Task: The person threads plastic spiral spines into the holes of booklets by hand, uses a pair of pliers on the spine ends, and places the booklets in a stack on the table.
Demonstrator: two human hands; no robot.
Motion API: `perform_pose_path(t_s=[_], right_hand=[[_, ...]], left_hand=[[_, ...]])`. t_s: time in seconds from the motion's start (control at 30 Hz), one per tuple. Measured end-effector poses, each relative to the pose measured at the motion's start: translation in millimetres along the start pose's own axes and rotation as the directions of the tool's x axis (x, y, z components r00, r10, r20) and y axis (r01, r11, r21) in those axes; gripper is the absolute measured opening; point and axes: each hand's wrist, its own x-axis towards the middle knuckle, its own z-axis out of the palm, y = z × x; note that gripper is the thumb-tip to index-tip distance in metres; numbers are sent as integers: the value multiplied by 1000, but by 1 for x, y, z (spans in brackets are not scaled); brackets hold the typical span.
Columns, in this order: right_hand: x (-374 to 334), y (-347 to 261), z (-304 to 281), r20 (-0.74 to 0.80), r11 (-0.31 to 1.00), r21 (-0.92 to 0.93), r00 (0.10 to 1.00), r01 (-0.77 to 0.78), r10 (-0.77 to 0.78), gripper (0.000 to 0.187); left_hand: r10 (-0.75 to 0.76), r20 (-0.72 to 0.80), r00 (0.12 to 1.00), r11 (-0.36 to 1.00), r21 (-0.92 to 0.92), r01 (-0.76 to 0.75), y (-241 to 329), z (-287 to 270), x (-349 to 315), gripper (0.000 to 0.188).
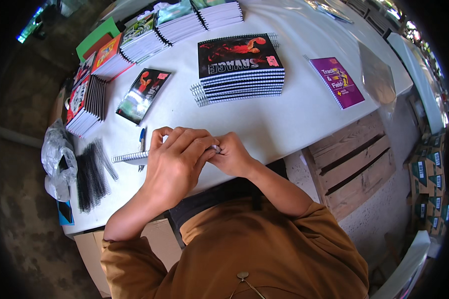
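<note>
My left hand (172, 162) is closed over the middle of a spiral notebook (134, 157), held edge-on at the table's near side. Its white coil sticks out to the left of that hand. My right hand (230, 153) pinches the notebook's right end, where my fingers hide most of it. Just behind the notebook lies a blue pen (142, 135). Farther back is a single black and red notebook (142, 95). Beyond my hands rises a stack of black-covered spiral notebooks (242, 65). A purple notebook (336, 82) lies to the right.
Black binding coils (91, 177) lie at the left beside a crumpled plastic bag (60, 159). Stacks of notebooks (139, 37) line the table's far left edge. A clear plastic sleeve (377, 74) rests at the right. A wooden pallet (351, 164) and boxes (429, 174) are beyond the white table (264, 122).
</note>
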Motion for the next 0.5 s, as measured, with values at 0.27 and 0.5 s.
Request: perform_pose_path(t_s=[0.27, 0.5], right_hand=[[5, -25, -8, -121, 978, 144, 984, 149, -132, 28], [60, -65, -152, -268, 622, -646, 631, 442, -728, 21]], left_hand=[[19, -17, 1000, 991, 133, -16, 7, -27, 18, 35], [72, -540, 838, 976, 213, 53, -51, -12, 87, 18]])
